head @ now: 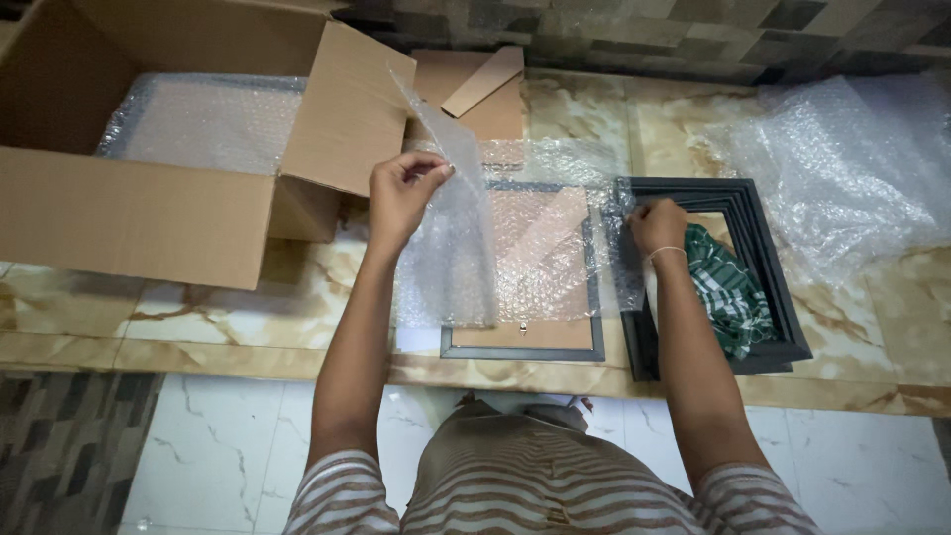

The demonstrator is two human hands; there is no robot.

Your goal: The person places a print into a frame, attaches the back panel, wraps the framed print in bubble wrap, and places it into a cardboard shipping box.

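- A marble-patterned worktop [198, 307] runs below a dark tiled wall, its front edge dropping to pale floor tiles.
- An open cardboard box [129, 213] fills the left end; loose bubble wrap [842, 168] is heaped at the right, leaving little bare room between.
- The left hand [401, 193] pinches a raised corner of the bubble-wrap sheet [475, 248] over a grey picture frame [525, 342] lying flat at centre.
- The right hand [659, 226], closed, grips the sheet's other edge beside stacked dark frames [768, 277] holding a green checked cloth [728, 287].
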